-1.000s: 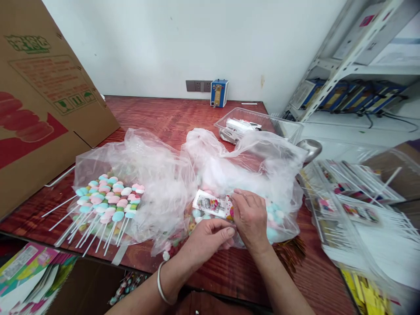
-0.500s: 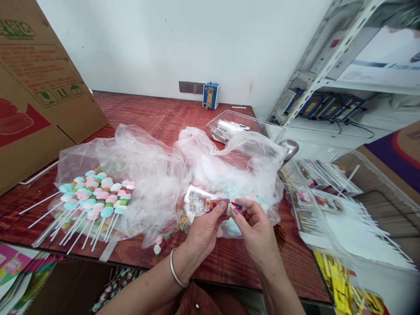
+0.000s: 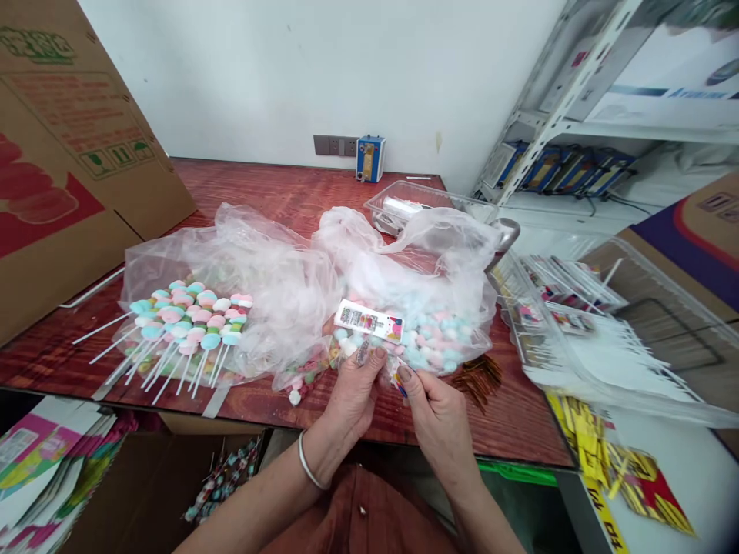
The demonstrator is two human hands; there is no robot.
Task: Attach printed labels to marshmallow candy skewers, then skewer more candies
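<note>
My left hand (image 3: 355,392) is closed, thumb pressed on a small printed plastic wrapper (image 3: 390,365). At its other end, my right hand (image 3: 436,404) pinches the wrapper's coloured edge between thumb and finger. Much of the wrapper is hidden by my fingers. Just beyond my fingertips a white printed card (image 3: 369,321) lies over the marshmallows; whether it touches my left fingers I cannot tell. Pink, blue and white marshmallows (image 3: 442,338) fill an open clear plastic bag (image 3: 358,238) behind my hands. To the left, marshmallow skewers (image 3: 188,317) on white sticks lie in a pile on another plastic bag (image 3: 271,269).
Gold twist ties (image 3: 478,378) lie right of my hands. A clear tray (image 3: 600,377) of white sticks and printed cards stands at the right, a metal scoop (image 3: 506,231) behind. A cardboard box (image 3: 75,115) stands left; a blue device (image 3: 370,158) is by the wall.
The white printed card, earlier at my left fingers, now lies farther forward, over the marshmallows. My hands sit slightly lower and nearer me. The camera view has shifted a little.
</note>
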